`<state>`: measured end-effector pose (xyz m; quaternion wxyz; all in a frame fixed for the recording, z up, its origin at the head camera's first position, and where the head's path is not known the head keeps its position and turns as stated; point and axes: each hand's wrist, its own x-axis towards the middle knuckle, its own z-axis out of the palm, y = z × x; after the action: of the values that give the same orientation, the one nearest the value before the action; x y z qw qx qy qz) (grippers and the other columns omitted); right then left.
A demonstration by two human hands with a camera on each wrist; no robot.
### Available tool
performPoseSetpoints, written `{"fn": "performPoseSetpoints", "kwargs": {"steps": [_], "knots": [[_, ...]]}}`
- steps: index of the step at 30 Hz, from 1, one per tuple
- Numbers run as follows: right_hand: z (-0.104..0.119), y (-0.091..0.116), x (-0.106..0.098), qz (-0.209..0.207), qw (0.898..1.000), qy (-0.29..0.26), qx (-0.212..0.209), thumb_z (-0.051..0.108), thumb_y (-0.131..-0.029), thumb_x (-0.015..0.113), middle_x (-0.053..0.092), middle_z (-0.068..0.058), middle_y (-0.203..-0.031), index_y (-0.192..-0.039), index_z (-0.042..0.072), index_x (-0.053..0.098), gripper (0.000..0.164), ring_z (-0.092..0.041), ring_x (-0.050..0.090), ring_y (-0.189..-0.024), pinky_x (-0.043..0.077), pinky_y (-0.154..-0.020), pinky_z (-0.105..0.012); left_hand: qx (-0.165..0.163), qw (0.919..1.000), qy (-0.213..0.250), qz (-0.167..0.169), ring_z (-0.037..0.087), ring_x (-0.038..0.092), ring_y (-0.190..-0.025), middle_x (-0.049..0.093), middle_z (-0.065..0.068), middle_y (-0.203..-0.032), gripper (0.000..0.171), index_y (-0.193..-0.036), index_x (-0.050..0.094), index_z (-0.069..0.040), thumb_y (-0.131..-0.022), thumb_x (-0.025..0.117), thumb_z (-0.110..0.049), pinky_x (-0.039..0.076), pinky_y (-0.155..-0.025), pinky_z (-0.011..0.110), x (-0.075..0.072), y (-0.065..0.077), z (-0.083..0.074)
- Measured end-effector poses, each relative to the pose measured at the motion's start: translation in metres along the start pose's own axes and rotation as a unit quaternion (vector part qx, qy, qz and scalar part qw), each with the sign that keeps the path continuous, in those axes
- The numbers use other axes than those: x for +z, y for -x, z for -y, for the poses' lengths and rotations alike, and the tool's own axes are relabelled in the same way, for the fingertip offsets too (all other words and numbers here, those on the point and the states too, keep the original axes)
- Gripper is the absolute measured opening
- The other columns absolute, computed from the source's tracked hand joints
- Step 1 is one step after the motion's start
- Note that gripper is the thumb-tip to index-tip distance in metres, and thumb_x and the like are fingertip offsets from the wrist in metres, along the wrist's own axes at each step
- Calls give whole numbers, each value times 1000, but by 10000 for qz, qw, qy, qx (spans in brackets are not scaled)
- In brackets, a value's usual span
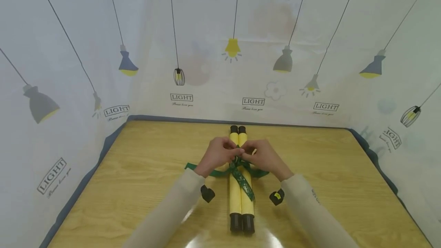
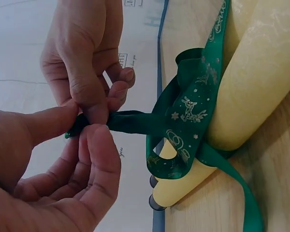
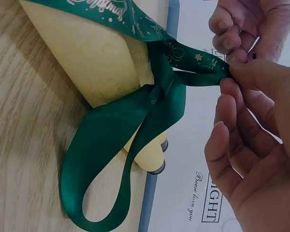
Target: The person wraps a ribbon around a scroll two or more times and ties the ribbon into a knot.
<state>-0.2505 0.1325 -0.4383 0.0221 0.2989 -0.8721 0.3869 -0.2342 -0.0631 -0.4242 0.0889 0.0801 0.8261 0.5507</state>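
Two pale yellow rolls point(image 1: 235, 198) with black end caps lie side by side on the table. A green ribbon point(image 1: 242, 183) with silver print is tied around their middle, with a loop point(image 3: 77, 179) and loose tails hanging out. Above the knot, my left hand point(image 1: 220, 153) pinches a gathered piece of the ribbon between thumb and fingers. My right hand point(image 1: 263, 157) pinches the same raised piece right beside it, so the fingertips of both hands meet. In the left wrist view the gathered ribbon point(image 2: 133, 122) stretches from the fingers to the knot; its tip is mostly hidden.
The wood-grain table point(image 1: 155, 156) has a dark blue edge along its back and sides. Behind it hangs a white sheet point(image 1: 213, 22) printed with lamps. Small black devices point(image 1: 208, 193) show beside the two sleeves.
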Motion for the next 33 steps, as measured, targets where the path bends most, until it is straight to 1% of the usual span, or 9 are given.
{"fn": "performPoseSetpoints", "kwargs": {"steps": [3, 10, 16, 19, 21, 23, 28, 31, 33], "knots": [[1, 1, 0, 11, 10000, -33, 70, 18, -90, 71, 67, 9, -79, -91, 17, 75, 5, -11, 62, -73, 53, -63, -29, 77, 9999, 73, -51, 23, 67, -71, 70, 6, -84, 22, -95, 69, -5, -89, 74, -25, 56, -60, 30, 0, 0, -1], [1, 3, -2, 138, 9997, 203, 71, 26, -92, 70, 67, 10, -84, -100, 16, 74, 13, -9, 62, -76, 53, -69, -30, 290, 9995, 77, 54, 23, 67, -64, 71, 13, -78, 17, -91, 73, -3, -93, 69, -19, 56, -55, 29, -3, -1, 0], [3, 9, -8, 84, 9994, 243, 238, 30, -94, 68, 67, 5, -88, -105, 10, 72, 23, -11, 61, -78, 53, -68, -30, 188, 9997, 114, 97, 25, 68, -69, 70, 14, -82, 17, -94, 72, -2, -94, 67, -19, 57, -58, 30, -7, -4, 3], [3, 16, -10, 172, 9989, 312, 315, 32, -94, 67, 67, 6, -88, -101, 12, 72, 22, -11, 62, -76, 52, -68, -30, 118, 9998, 118, 80, 28, 69, -73, 70, 13, -83, 17, -95, 72, -2, -94, 67, -19, 58, -62, 34, -9, -5, 3], [4, 22, -10, 360, 9976, 405, 422, 34, -94, 67, 67, 7, -86, -96, 15, 72, 20, -10, 61, -74, 52, -66, -30, 109, 9999, 100, 63, 29, 69, -74, 70, 12, -83, 17, -96, 72, -3, -94, 68, -19, 58, -65, 38, -11, -5, 3], [4, 30, -10, 647, 9950, 465, 601, 37, -94, 66, 67, 7, -83, -91, 17, 71, 20, -10, 60, -71, 51, -64, -29, 111, 9999, 104, 67, 29, 69, -74, 70, 13, -83, 17, -96, 72, -2, -94, 68, -19, 58, -67, 41, -12, -5, 4], [4, 49, -4, 1496, 9822, 478, 1028, 46, -92, 65, 63, 3, -67, -79, 14, 68, 35, -8, 52, -54, 46, -50, -27, 101, 9998, 147, 88, 24, 68, -70, 71, 15, -85, 18, -95, 72, -2, -93, 69, -20, 58, -69, 45, -13, -5, 5], [2, 57, 2, 1822, 9756, 468, 1129, 51, -90, 66, 61, 2, -59, -72, 13, 69, 42, -6, 48, -47, 42, -44, -24, 52, 9997, 195, 120, 22, 68, -69, 71, 17, -86, 17, -96, 72, -2, -94, 68, -19, 57, -71, 46, -14, -4, 6], [0, 60, 5, 1938, 9744, 399, 1071, 51, -90, 66, 62, 3, -58, -69, 14, 69, 42, -5, 48, -46, 41, -43, -23, 26, 9997, 220, 131, 21, 68, -69, 71, 17, -87, 17, -96, 71, -3, -94, 68, -20, 57, -72, 47, -14, -4, 7]]}}
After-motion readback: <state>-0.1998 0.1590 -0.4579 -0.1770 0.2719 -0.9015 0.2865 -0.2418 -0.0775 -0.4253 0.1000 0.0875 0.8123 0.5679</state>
